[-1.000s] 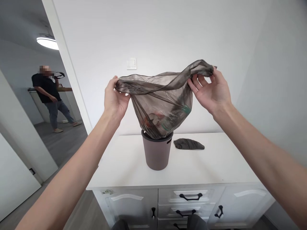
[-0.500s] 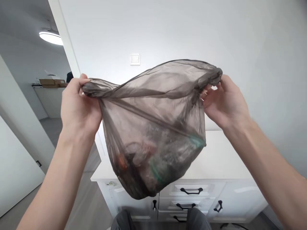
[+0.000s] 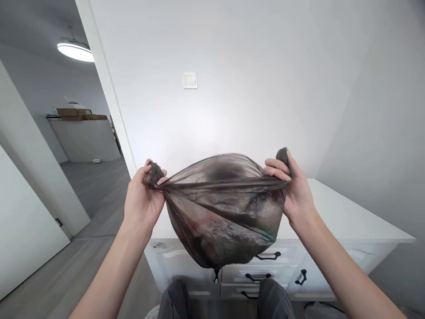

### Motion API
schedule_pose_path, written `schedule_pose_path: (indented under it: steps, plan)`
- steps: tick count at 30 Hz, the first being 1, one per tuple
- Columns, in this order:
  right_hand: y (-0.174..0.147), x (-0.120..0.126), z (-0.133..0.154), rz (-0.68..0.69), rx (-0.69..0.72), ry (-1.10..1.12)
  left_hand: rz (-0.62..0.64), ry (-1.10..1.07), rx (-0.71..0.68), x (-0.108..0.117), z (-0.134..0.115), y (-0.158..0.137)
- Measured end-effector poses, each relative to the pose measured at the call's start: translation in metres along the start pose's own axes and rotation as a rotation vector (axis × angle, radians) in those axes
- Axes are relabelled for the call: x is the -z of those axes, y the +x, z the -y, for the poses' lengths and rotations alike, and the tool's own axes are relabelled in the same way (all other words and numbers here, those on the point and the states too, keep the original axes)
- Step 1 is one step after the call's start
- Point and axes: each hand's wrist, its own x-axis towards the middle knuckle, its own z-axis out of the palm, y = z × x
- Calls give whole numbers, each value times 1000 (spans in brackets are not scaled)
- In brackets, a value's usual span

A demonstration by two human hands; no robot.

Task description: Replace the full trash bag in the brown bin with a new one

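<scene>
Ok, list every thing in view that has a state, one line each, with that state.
garbage bag: full, lifted in the air, mouth pulled shut and stretched between both hands
left hand: shut on one gathered corner of the bag
right hand: shut on the other gathered corner
cabinet drawers: closed
ceiling lamp: on
doorway: open to the next room

A home: white drawer cabinet (image 3: 265, 270), wall switch (image 3: 190, 80), open doorway (image 3: 66, 146).
</scene>
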Motion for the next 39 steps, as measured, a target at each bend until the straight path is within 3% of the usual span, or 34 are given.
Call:
schedule_pose_path:
  steps: [4, 9, 12, 17, 21, 25, 28, 33, 36, 39]
  plan:
    - [-14, 9, -1, 28, -103, 49, -14, -115, 104, 15, 12, -7]
    - [-30, 12, -4, -18, -67, -53, -19, 77, -66, 17, 17, -26]
    - [-45, 5, -12, 9, -89, -313, 120, 285, -100, 11, 15, -44]
    - [-77, -28, -39, 348, -71, -774, 489, 639, -56, -4, 11, -75]
    - [-97, -52, -61, 545, -55, -900, 606, 743, -23, 0, 16, -89]
    - [-107, -56, -67, 488, -75, -942, 646, 665, 15, 29, 27, -87]
    - [-111, -54, -66, 400, -91, -942, 766, 528, 14, 50, 32, -86]
    - [-114, -61, -65, 393, -114, -923, 1006, 816, 478, 56, 33, -107]
    - [-114, -63, -60, 387, -177, -868, 974, 890, 441, 60, 41, -120]
    - [-112, -59, -53, 336, -226, -772, 820, 855, 317, 70, 53, -122]
